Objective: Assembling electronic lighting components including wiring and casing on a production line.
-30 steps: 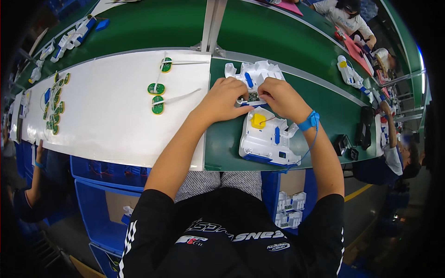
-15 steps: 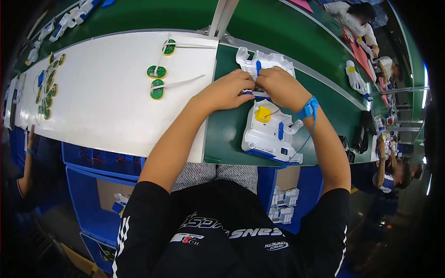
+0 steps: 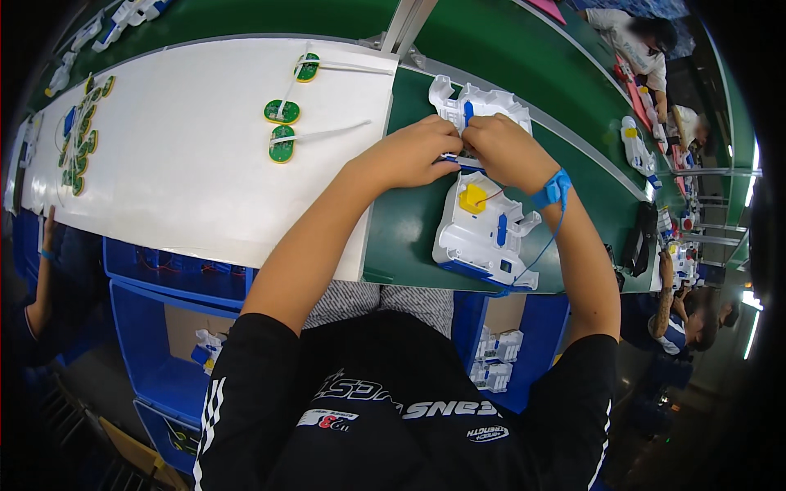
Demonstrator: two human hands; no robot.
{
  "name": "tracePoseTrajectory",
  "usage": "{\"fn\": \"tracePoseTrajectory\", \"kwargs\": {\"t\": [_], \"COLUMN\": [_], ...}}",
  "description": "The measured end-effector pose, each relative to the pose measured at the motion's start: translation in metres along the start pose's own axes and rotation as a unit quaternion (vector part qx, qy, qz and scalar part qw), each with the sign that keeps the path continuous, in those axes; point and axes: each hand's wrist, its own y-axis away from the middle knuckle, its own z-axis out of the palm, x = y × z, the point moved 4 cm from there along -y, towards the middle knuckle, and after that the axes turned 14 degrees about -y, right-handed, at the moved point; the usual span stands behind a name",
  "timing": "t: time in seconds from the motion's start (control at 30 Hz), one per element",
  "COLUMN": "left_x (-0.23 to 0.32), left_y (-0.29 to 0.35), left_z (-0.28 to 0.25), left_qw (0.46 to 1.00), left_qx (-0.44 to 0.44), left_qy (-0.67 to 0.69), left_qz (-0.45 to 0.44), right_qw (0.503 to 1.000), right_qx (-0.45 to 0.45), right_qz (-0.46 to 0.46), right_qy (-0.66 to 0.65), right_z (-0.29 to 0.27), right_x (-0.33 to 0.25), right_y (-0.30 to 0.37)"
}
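Note:
Both hands meet over a white plastic housing half (image 3: 501,101) at the far side of the green mat. My left hand (image 3: 424,151) has its fingers bent on the left part of the housing, its thumb by the near edge. My right hand (image 3: 503,151) is closed, fingertips pinched at the inside of the housing; what they grip is hidden. Around my right wrist is a blue wrist strap (image 3: 553,188) with a thin cord. Nearer to me lies a second white housing half (image 3: 483,233), holding a yellow square part (image 3: 472,199) with a thin wire.
On the white sheet (image 3: 205,188) to the left lie several green circuit boards (image 3: 282,112) with pale flat cables. A metal post (image 3: 407,29) stands behind. A black pouch (image 3: 640,237) is at the right. Blue bins (image 3: 160,344) sit below the table edge. Other people work at the right.
The whole view has shifted slightly. Both hands stay at the far housing half, with little change in their grip.

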Motion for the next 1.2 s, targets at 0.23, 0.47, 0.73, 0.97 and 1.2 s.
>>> {"fn": "tracePoseTrajectory", "kwargs": {"t": [0.23,0.47,0.73,0.97,1.2], "left_x": [0.003,0.003,0.001,0.002,0.002], "left_y": [-0.001,0.0,0.0,0.001,0.001], "left_z": [0.001,0.002,0.004,0.002,0.004], "left_qw": [1.0,1.0,1.0,1.0,1.0], "left_qx": [-0.007,-0.006,-0.002,-0.005,0.019], "left_qy": [-0.003,-0.005,-0.01,-0.012,-0.007], "left_qz": [-0.002,-0.002,0.005,0.0,0.014], "right_qw": [1.0,0.999,0.999,0.999,0.998], "right_qx": [-0.004,0.021,0.017,0.019,0.025], "right_qz": [0.0,-0.019,-0.016,-0.024,-0.026], "right_qy": [0.001,-0.023,-0.029,-0.033,-0.046], "right_z": [0.002,0.002,0.001,-0.001,-0.003], "right_x": [0.003,0.002,-0.001,-0.003,-0.004], "right_y": [0.003,0.007,0.009,0.01,0.011]}}
